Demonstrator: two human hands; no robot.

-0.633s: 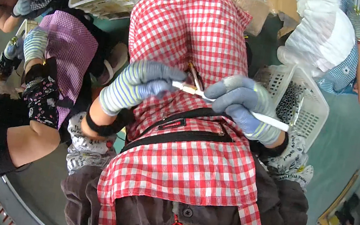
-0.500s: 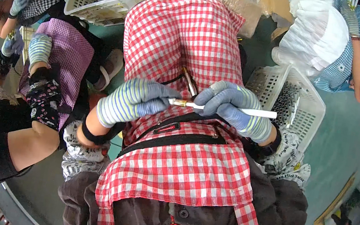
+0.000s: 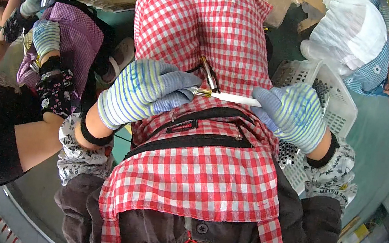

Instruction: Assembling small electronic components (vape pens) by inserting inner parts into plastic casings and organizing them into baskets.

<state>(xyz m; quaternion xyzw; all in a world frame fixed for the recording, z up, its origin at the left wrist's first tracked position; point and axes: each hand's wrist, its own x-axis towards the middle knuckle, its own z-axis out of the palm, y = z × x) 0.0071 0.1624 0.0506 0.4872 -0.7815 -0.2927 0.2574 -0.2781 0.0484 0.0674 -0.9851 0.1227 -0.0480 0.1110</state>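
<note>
Both hands, left (image 3: 145, 90) and right (image 3: 291, 112), pinch white pen (image 3: 227, 97) ends; basket (image 3: 334, 101) beside right

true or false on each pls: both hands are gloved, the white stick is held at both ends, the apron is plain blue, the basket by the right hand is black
1. Both hands wear striped knit gloves: the left hand and the right hand. True.
2. The slim white stick is held at both ends, one hand on each. True.
3. The apron is plain blue. False: it is red and white check.
4. The basket by the right hand is black. False: it is white slotted plastic.
</note>
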